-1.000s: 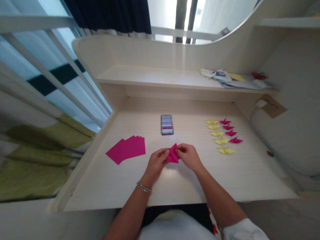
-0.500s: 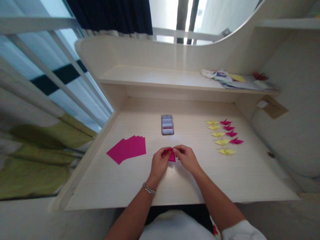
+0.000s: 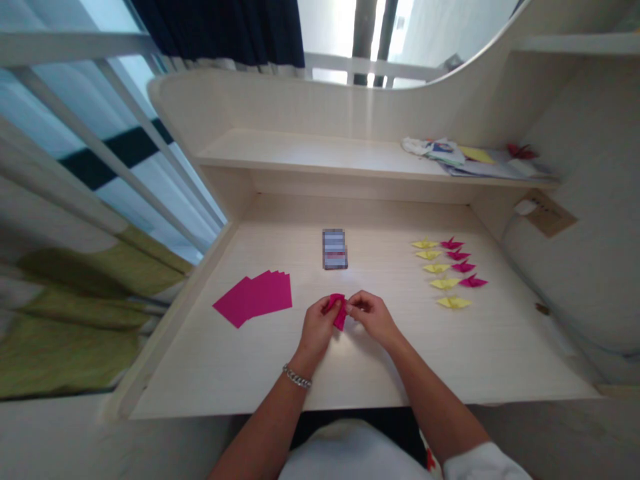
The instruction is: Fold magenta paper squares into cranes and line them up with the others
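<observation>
A partly folded piece of pink origami paper (image 3: 339, 316) is held over the front middle of the desk. My left hand (image 3: 319, 325) grips it, thumb laid on its face. From the other side my right hand (image 3: 371, 316) is closed, thumb and finger pinching at the paper's right edge. To the left lies a fanned stack of flat pink paper sheets (image 3: 260, 299). Over on the right stand folded cranes in two columns, yellow cranes (image 3: 436, 269) and pink cranes (image 3: 463, 267).
A phone (image 3: 335, 249) lies on the desk (image 3: 280, 373) beyond my hands, its screen blurred. The raised shelf (image 3: 300, 148) at the back carries papers (image 3: 480, 161) on its right. A cable (image 3: 543, 287) runs down the right wall from a socket plate (image 3: 547, 212).
The pink paper has turned in my left hand and now shows a taller, narrower face. My right fingers have shifted slightly along its right edge. Everything else stays put.
</observation>
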A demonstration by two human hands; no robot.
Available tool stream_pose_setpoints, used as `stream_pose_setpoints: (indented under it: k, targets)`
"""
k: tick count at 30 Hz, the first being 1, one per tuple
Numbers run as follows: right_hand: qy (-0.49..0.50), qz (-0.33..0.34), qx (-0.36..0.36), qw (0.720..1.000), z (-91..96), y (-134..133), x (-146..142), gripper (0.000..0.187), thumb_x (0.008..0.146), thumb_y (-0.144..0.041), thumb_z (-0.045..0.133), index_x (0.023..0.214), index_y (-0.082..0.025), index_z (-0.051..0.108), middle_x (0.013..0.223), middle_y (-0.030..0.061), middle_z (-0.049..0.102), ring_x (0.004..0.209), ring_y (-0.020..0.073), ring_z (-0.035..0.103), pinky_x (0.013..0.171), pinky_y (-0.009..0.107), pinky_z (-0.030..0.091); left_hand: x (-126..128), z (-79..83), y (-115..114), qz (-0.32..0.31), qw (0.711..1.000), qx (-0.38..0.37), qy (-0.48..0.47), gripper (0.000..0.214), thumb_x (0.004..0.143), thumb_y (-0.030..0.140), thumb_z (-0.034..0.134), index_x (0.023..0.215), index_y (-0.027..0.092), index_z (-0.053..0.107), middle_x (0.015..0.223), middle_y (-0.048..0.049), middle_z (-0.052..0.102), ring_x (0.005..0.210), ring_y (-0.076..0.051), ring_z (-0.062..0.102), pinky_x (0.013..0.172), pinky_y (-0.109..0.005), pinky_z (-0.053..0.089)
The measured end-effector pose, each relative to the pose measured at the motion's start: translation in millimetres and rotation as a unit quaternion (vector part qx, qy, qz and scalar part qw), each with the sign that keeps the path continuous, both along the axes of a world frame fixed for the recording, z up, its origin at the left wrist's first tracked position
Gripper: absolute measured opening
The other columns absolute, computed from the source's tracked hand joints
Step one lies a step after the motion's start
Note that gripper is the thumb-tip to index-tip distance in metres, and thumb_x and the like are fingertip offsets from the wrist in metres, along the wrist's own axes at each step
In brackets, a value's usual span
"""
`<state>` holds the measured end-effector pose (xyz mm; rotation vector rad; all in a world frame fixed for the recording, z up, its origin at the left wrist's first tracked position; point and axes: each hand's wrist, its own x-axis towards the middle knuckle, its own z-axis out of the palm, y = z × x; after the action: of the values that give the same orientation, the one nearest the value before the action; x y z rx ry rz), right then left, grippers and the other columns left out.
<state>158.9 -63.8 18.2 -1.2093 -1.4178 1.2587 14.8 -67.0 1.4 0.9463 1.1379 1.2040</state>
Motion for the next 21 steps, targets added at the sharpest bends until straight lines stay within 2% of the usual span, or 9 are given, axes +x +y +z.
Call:
stream_pose_setpoints:
  k: [3, 7, 10, 14, 18, 21]
  targets:
    - [-0.038, 0.018, 0.006, 0.999, 0.3, 1, 3, 0.009, 0.07, -0.022, 0.064, 0.078, -0.018, 0.066, 0.075, 0.0015, 0.066, 0.068, 0.0146, 0.058, 0.065, 0.027, 0.046, 0, -0.6, 0, 0.002, 1.0, -0.005, -0.003, 0.031, 0.073, 0.036, 0.068, 0.094, 0.014, 0.07, 0.09, -0.008, 0.07, 0.08, -0.018, 0.062, 0.072, -0.028, 0.048]
    - [-0.061, 0.016, 0.003, 0.998, -2.7, 2, 1, 0.015, 0.068, -0.015, 0.059, 0.079, -0.017, 0.07, 0.076, 0.0022, 0.067, 0.067, 0.0142, 0.058, 0.067, 0.027, 0.045, 0, -1.1, 1, 0.006, 1.0, -0.007, 0.007, 0.031, 0.071, 0.033, 0.069, 0.096, 0.013, 0.07, 0.09, -0.0089, 0.071, 0.081, -0.019, 0.063, 0.075, -0.031, 0.049]
    - [-0.014, 0.0, -0.047, 0.999, -7.2, 4, -4, 0.014, 0.073, -0.025, 0.059, 0.078, -0.016, 0.069, 0.07, 0.0021, 0.066, 0.063, 0.0138, 0.056, 0.06, 0.025, 0.044, 0, -0.3, 2, 0.009, 1.0, -0.005, 0.013, 0.031, 0.069, 0.031, 0.071, 0.095, 0.013, 0.071, 0.089, -0.0097, 0.072, 0.082, -0.02, 0.064, 0.077, -0.032, 0.049]
    - [0.047, -0.026, -0.111, 0.992, -9.2, 3, -9, 0.029, 0.077, -0.044, 0.059, 0.077, -0.015, 0.066, 0.065, 0.0016, 0.062, 0.058, 0.0126, 0.054, 0.05, 0.022, 0.04, 0, 1.6, 2, 0.015, 1.0, -0.011, 0.005, 0.032, 0.068, 0.03, 0.072, 0.095, 0.012, 0.071, 0.088, -0.0105, 0.072, 0.08, -0.02, 0.065, 0.077, -0.033, 0.05]
    - [0.069, -0.025, -0.107, 0.992, -5.0, 2, -9, 0.033, 0.073, -0.048, 0.064, 0.079, -0.016, 0.065, 0.067, 0.0014, 0.063, 0.058, 0.0121, 0.054, 0.05, 0.021, 0.04, -1, 1.9, 2, 0.01, 1.0, -0.003, 0.024, 0.03, 0.07, 0.03, 0.071, 0.095, 0.014, 0.072, 0.091, -0.0102, 0.073, 0.083, -0.021, 0.066, 0.079, -0.034, 0.05]
    - [0.071, -0.019, -0.089, 0.993, -3.0, 1, -8, 0.033, 0.072, -0.046, 0.066, 0.088, -0.017, 0.068, 0.075, 0.0026, 0.066, 0.062, 0.0129, 0.056, 0.053, 0.022, 0.042, -2, 1.2, 3, -0.002, 1.0, 0.004, 0.02, 0.029, 0.07, 0.029, 0.07, 0.096, 0.015, 0.072, 0.095, -0.0102, 0.073, 0.086, -0.021, 0.066, 0.081, -0.035, 0.05]
